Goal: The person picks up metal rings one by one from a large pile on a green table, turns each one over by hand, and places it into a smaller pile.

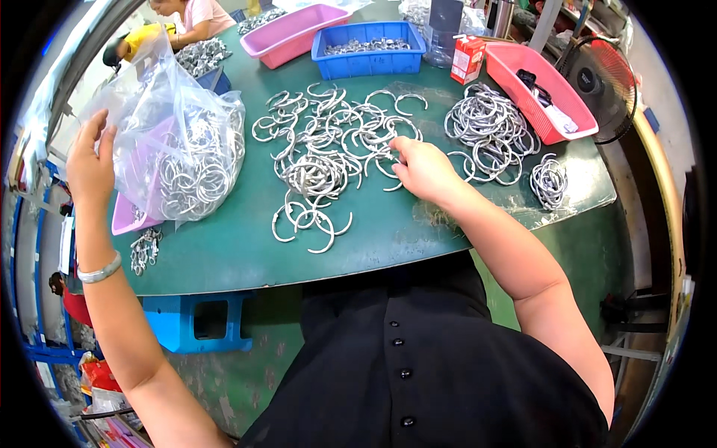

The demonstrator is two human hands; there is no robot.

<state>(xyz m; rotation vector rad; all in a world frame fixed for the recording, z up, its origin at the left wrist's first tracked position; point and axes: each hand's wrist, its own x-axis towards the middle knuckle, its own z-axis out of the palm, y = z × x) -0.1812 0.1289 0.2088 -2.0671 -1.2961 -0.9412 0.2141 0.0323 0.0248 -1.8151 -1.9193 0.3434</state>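
Many silver C-shaped metal bangles [317, 173] lie loosely heaped in the middle of the green table [246, 261]. My right hand [427, 170] is at the right side of this heap, its fingers curled around one bangle [383, 170]; the exact grip is partly hidden. Raised at the left, my left hand [91, 160] has its fingers stretched upward and the thumb apart, beside a clear plastic bag [149, 93]. Similar bangles [196, 175] fill the lower part of that bag, which rests against a pink tray [125, 215].
Right of the heap lie another bangle pile [489, 127] and a small bundle [549, 183]. Farther back stand a blue bin [366, 69], a pink bin [280, 45], a red-and-white carton [467, 60] and a pink basket [556, 133]. A fan [597, 86] stands right, a blue stool [175, 325] below.
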